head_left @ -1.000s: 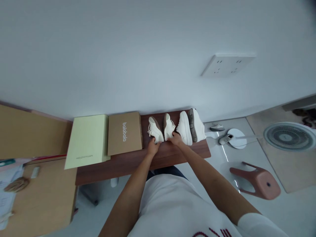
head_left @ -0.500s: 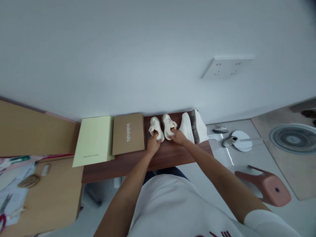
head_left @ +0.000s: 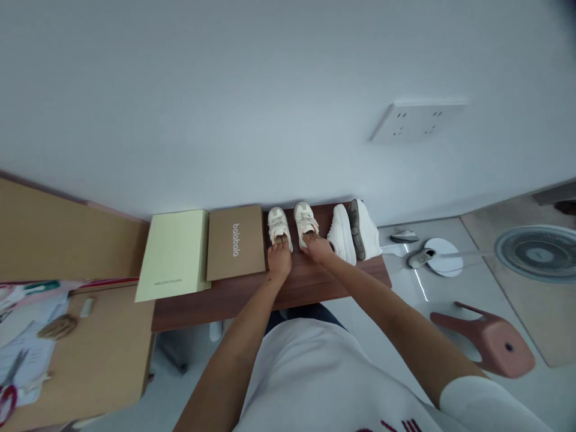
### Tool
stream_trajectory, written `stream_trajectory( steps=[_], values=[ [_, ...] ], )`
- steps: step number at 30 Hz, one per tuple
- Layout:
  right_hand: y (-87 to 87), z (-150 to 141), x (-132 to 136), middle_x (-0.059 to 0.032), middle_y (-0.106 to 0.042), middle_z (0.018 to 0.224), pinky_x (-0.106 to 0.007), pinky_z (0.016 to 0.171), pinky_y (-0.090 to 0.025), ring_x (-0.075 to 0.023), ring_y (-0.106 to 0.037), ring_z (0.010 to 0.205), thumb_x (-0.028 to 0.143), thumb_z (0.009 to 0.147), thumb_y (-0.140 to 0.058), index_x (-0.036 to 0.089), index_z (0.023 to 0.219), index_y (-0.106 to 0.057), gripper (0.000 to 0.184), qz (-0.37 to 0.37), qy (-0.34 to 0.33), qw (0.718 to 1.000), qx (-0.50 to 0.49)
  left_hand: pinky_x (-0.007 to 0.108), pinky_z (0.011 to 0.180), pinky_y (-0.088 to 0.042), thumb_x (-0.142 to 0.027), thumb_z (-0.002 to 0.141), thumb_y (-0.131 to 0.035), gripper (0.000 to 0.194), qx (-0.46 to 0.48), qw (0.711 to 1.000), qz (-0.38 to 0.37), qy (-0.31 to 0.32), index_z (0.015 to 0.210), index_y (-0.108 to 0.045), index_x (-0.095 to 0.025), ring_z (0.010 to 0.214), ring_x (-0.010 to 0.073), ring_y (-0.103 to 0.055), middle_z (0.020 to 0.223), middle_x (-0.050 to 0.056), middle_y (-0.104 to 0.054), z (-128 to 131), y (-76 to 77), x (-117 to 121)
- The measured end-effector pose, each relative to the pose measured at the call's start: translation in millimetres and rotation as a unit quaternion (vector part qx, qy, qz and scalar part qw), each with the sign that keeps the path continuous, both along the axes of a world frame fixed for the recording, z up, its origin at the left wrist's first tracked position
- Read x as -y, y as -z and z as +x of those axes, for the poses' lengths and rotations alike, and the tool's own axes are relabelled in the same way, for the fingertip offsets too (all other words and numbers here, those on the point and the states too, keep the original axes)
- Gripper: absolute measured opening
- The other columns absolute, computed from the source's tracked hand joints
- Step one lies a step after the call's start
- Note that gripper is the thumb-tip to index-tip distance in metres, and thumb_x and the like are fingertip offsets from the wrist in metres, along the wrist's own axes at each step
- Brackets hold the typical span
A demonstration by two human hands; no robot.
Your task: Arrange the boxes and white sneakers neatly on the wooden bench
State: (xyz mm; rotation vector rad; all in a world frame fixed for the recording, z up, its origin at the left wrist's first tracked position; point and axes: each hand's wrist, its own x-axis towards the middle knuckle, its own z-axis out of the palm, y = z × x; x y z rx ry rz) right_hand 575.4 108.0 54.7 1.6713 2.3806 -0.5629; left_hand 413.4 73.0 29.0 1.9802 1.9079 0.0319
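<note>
Two small cream sneakers stand side by side on the dark red-brown wooden bench [head_left: 315, 282], toes toward the wall. My left hand [head_left: 279, 259] is closed on the heel of the left cream sneaker [head_left: 277, 221], fingers inside its opening. The heel of the right cream sneaker [head_left: 305, 217] is in the grip of my right hand [head_left: 317, 248]. Just right of that hand are a white shoe [head_left: 342, 234] and another white shoe lying on its side [head_left: 368, 231], its grey-brown sole facing left. Both cream heels are partly hidden by my fingers.
Left of the sneakers lie a brown shoebox [head_left: 236, 243] and a pale yellow box [head_left: 175, 252]. A cardboard-coloured table [head_left: 103, 354] holds papers and scissors [head_left: 9, 390]. Right, on the floor, stand a pink stool [head_left: 504, 345], a fan [head_left: 537, 255] and loose shoes [head_left: 420, 258].
Both cream sneakers have turned so their toes point straighter at the wall, and they sit slightly farther left. My hands have moved with them, still at the heels.
</note>
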Motion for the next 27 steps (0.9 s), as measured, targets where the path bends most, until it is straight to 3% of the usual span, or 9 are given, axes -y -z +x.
stream_trajectory(
  steps=[9, 21, 27],
  values=[
    [15.8, -12, -4, -0.0223, -0.067, 0.126, -0.036, 0.094, -0.053, -0.0306, -0.064, 0.119, 0.030, 0.098, -0.057, 0.013, 0.134, -0.053, 0.040, -0.028, 0.008, 1.000, 0.008, 0.046, 0.105, -0.035, -0.015, 0.096, -0.040, 0.041, 0.004, 1.000, -0.005, 0.003, 0.135, -0.055, -0.011, 0.123, 0.0341, -0.056, 0.122, 0.023, -0.067, 2, 11.0, -1],
    [25.8, -28, -4, -0.0236, -0.066, 0.127, -0.035, 0.094, -0.053, -0.0290, -0.065, 0.118, 0.027, 0.099, -0.056, 0.011, 0.133, -0.053, 0.038, -0.035, 0.024, 0.999, 0.007, 0.046, 0.105, -0.035, -0.013, 0.098, -0.032, 0.040, -0.017, 1.000, -0.008, 0.012, 0.126, -0.061, -0.011, 0.121, 0.0328, -0.057, 0.119, 0.023, -0.068, -3, 21.0, -3],
    [27.6, -30, 2, -0.0244, -0.065, 0.130, -0.036, 0.093, -0.054, -0.0297, -0.065, 0.119, 0.024, 0.098, -0.058, 0.010, 0.132, -0.055, 0.037, -0.035, 0.017, 0.999, 0.007, 0.045, 0.107, -0.035, -0.009, 0.097, -0.028, 0.045, -0.010, 1.000, -0.015, 0.002, 0.130, -0.059, -0.012, 0.123, 0.0306, -0.057, 0.120, 0.021, -0.068, -5, 29.9, 0]
  ],
)
